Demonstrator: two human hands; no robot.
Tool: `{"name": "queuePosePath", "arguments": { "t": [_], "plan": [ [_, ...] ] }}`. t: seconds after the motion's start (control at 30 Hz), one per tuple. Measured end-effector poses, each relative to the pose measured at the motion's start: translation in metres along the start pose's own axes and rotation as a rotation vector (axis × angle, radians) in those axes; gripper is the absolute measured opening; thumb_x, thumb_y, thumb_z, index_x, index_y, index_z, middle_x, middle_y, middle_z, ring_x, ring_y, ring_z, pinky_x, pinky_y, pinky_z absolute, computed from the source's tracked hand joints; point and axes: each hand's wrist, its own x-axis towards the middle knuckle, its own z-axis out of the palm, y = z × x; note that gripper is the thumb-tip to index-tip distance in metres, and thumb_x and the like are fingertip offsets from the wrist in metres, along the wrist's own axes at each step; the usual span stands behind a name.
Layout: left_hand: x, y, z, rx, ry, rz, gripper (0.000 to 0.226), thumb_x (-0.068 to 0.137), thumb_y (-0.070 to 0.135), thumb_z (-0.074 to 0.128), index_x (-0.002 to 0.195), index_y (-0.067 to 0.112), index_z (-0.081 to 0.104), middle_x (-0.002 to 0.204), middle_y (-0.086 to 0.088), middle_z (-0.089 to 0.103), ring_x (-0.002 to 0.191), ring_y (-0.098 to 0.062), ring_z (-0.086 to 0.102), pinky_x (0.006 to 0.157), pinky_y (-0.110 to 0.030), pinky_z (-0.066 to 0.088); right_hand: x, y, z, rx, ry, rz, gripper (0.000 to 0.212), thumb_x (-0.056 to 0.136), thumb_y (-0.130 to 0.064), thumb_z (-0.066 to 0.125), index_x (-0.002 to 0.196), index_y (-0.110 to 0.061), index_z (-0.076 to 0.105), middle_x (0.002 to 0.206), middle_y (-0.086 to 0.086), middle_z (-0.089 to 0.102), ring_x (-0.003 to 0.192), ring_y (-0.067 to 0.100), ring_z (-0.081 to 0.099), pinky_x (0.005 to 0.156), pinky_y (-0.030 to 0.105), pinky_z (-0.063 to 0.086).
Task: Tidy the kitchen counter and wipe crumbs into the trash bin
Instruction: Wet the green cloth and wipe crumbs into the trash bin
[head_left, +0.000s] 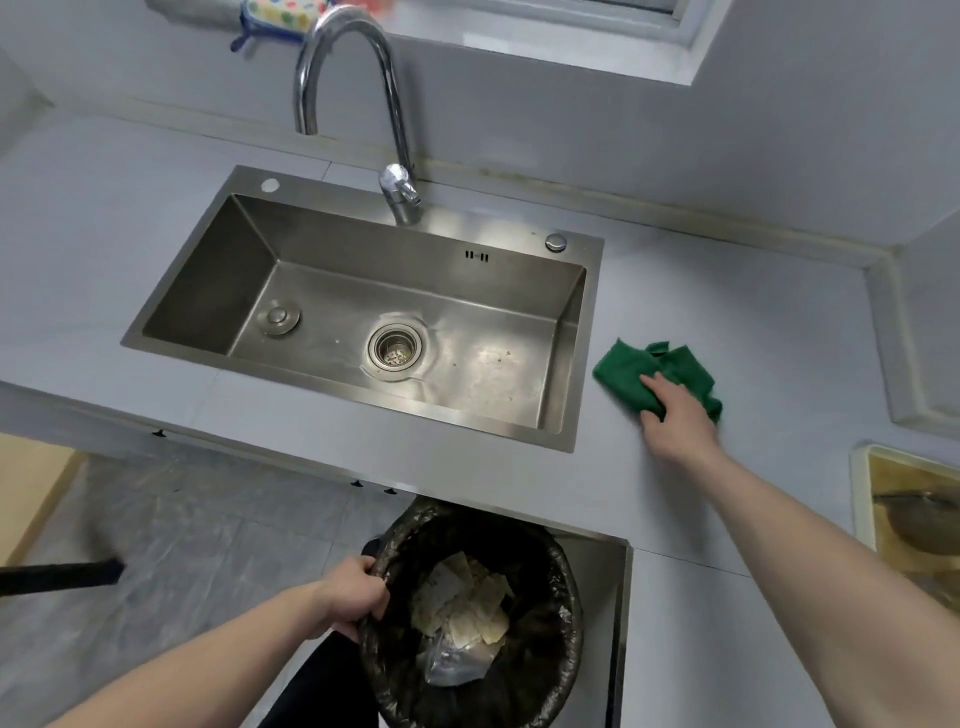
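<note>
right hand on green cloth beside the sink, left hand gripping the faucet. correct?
Not quite. In the head view the left hand has its grip on the rim of the trash bin, not the faucet. The right hand is on the green cloth beside the sink.

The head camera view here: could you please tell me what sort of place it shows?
Most likely a home kitchen: a steel sink with a tall faucet is set into a grey counter, and a lined trash bin sits below its edge.
</note>
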Motion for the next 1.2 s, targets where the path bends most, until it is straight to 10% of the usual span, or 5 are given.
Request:
{"name": "queuePosePath", "arguments": {
  "t": [0.43,0.7,1.2],
  "plan": [
    [-0.023,0.005,0.016,0.043,0.025,0.031,0.042,0.088,-0.009,0.05,0.127,0.003,0.057,0.121,-0.023,0.066,0.106,-0.037,0.068,0.088,-0.049,0.061,-0.124,-0.05,0.049,0.058,-0.107,-0.203,0.039,0.09,-0.012,0.062,0.122,-0.033,0.071,0.139,-0.015,0.062,0.133,0.015,0.052,0.113,0.033,0.039],
    [-0.03,0.001,0.024,0.028,0.041,0.044,0.039,0.087,-0.01,0.048,0.123,-0.001,0.061,0.111,-0.025,0.068,0.105,-0.041,0.07,0.087,-0.052,0.061,-0.212,-0.076,0.106,0.092,-0.456,-0.293,0.035,0.088,-0.031,0.054,0.115,-0.051,0.064,0.118,-0.023,0.07,0.113,0.005,0.064,0.103,0.027,0.048],
    [-0.032,0.004,0.022,0.077,0.02,0.037,0.037,0.085,-0.007,0.051,0.121,-0.001,0.059,0.119,-0.027,0.067,0.103,-0.039,0.071,0.088,-0.052,0.061,-0.1,-0.044,-0.032,0.487,0.336,0.008,0.031,0.096,-0.022,0.057,0.121,-0.035,0.069,0.11,-0.011,0.073,0.102,0.016,0.066,0.089,0.029,0.05]
  ]
}}
